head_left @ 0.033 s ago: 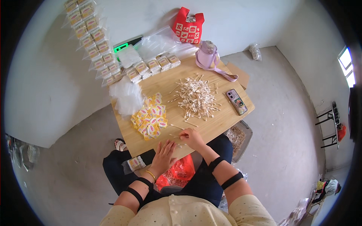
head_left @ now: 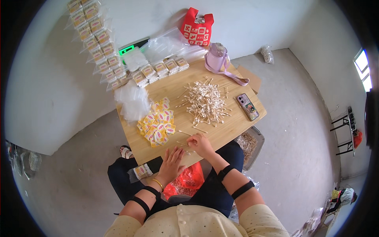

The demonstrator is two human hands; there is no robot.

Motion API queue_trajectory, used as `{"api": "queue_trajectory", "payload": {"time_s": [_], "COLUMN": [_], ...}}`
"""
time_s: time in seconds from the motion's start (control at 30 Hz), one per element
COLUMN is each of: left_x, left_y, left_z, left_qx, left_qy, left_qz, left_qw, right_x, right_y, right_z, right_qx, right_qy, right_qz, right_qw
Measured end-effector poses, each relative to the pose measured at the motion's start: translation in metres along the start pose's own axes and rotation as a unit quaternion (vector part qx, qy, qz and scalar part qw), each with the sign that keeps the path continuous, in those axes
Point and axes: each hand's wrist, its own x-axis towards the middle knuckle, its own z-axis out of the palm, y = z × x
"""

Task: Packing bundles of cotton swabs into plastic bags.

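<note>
Head view: right hand [head_left: 200,143] pinches a few cotton swabs [head_left: 184,143] at the wooden table's [head_left: 233,126] near edge. Left hand [head_left: 172,160] lies flat, fingers spread, holding nothing. Big swab pile [head_left: 205,102] at 12 o'clock, yellow packets [head_left: 158,124] at 10.

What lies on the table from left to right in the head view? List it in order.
Clear bags → yellow packets → cotton swab pile → phone.
</note>
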Motion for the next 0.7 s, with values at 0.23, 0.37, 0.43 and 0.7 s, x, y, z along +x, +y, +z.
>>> {"api": "queue_trajectory", "payload": {"time_s": [0.23, 0.37, 0.43, 0.7], "left_x": [-0.002, 0.001, 0.000, 0.010], "left_y": [-0.002, 0.000, -0.002, -0.004], "left_z": [0.002, 0.004, 0.004, -0.009], "left_qx": [0.040, 0.029, 0.024, 0.022], "left_qy": [-0.004, 0.001, 0.002, -0.002], "left_qz": [0.000, 0.005, 0.005, -0.013], "left_qw": [0.999, 1.000, 1.000, 1.000], "right_x": [0.014, 0.026, 0.027, 0.035], "right_y": [0.013, 0.019, 0.011, -0.002], "right_z": [-0.005, 0.012, 0.026, -0.006], "right_qx": [-0.153, -0.129, -0.121, -0.185], "right_qy": [0.202, 0.186, 0.170, 0.181], "right_qz": [0.040, 0.011, 0.012, -0.017], "right_qw": [0.967, 0.974, 0.978, 0.966]}}
